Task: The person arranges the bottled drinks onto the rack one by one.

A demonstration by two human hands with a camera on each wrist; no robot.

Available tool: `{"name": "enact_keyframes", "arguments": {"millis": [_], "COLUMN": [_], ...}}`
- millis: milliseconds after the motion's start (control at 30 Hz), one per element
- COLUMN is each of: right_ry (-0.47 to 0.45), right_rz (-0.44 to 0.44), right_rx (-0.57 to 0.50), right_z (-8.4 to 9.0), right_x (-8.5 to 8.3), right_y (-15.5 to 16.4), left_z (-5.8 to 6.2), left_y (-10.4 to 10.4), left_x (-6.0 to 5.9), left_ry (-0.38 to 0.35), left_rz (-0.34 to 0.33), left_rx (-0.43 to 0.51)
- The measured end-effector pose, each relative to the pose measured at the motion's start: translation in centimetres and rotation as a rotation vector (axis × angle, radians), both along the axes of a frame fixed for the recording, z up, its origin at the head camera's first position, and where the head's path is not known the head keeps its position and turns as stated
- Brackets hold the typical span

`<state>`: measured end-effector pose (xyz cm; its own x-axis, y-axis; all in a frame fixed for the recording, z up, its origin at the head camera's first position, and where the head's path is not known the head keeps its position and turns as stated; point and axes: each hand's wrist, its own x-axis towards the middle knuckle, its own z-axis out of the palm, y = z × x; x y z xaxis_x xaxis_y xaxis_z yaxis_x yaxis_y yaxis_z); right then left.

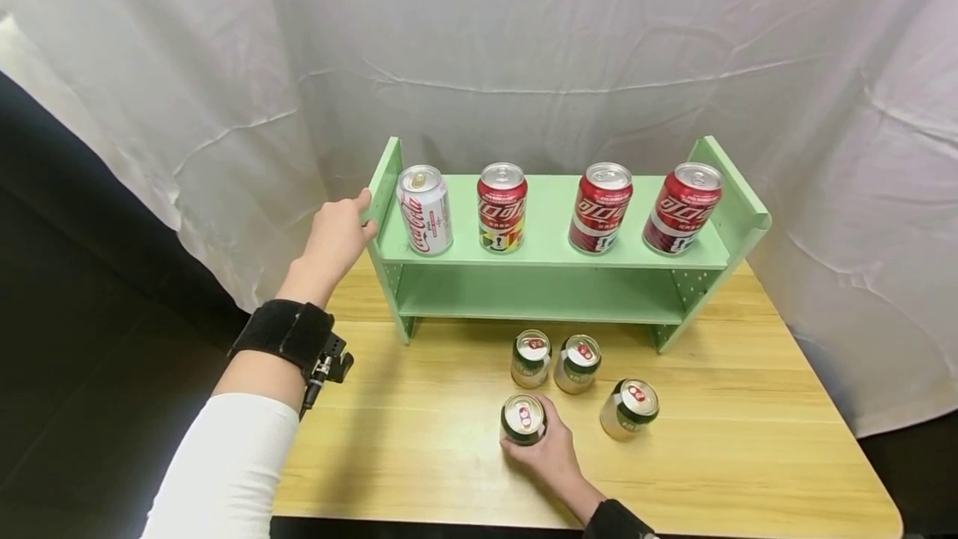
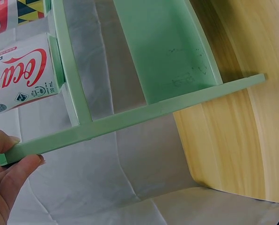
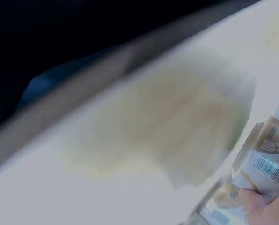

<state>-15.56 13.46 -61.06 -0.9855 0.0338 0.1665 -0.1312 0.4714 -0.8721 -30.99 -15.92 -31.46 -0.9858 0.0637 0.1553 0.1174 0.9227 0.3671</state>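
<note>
My left hand (image 1: 338, 233) pinches the left side panel of the green shelf (image 1: 539, 294) near its upper front end. In the left wrist view, thumb and fingers (image 2: 18, 180) lie on either side of that panel (image 2: 130, 116). Low in the head view, my right hand (image 1: 552, 449) grips a short drink can (image 1: 524, 420) with a dark green band and red tab, upright at the table. The right wrist view catches the can's barcode side (image 3: 270, 164) and a thumb (image 3: 253, 200); much of that view is blurred and washed out.
A white Coca-Cola can (image 1: 425, 210) and three red cola cans, the nearest to it (image 1: 502, 208), stand on the upper shelf board. Three more green-banded cans, one at the right (image 1: 629, 408), stand on the wooden table (image 1: 748, 439). White cloth (image 1: 524, 40) hangs behind.
</note>
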Motion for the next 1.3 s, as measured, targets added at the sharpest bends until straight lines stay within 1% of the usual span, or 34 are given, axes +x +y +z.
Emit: {"name": "enact_keyframes", "arguments": {"millis": [133, 233, 367, 467, 667, 767, 900, 1167, 1233, 1300], "right_ry": [0.002, 0.022, 0.069, 0.094, 0.115, 0.105, 0.063, 0.009, -0.012, -0.004], "right_rz": [0.011, 0.018, 0.030, 0.033, 0.016, 0.006, 0.007, 0.056, 0.058, 0.052], "right_rx": [-0.026, -0.029, -0.021, -0.006, 0.026, 0.022, 0.005, 0.002, -0.024, -0.020], "right_z": [1.2, 2.2, 3.5, 4.4, 5.9, 6.7, 7.9, 10.1, 10.6, 11.0], "right_x": [-0.7, -1.2, -2.0, -2.5, -3.5, -3.9, -4.2, -4.7, -4.8, -5.0], "right_y": [0.3, 0.5, 0.8, 1.0, 1.9, 2.5, 3.2, 4.9, 5.3, 5.8], "left_z": [0.1, 0.2, 0.3, 0.4, 0.5, 0.5, 0.5, 0.5, 0.4, 0.3], "left_y": [0.1, 0.1, 0.1, 0.2, 0.4, 0.4, 0.4, 0.3, 0.3, 0.2], "left_x": [0.0, 0.0, -0.1, -0.1, -0.1, 0.0, 0.0, 0.3, 0.4, 0.5], "left_ry": [-0.002, 0.002, 0.013, 0.007, 0.001, -0.002, -0.006, -0.017, -0.023, -0.024], "left_rz": [0.003, 0.002, 0.001, 0.003, 0.005, 0.002, -0.001, -0.007, -0.007, -0.009], "left_rx": [0.005, 0.007, 0.011, 0.014, 0.012, 0.016, 0.019, 0.010, 0.011, 0.005]}}
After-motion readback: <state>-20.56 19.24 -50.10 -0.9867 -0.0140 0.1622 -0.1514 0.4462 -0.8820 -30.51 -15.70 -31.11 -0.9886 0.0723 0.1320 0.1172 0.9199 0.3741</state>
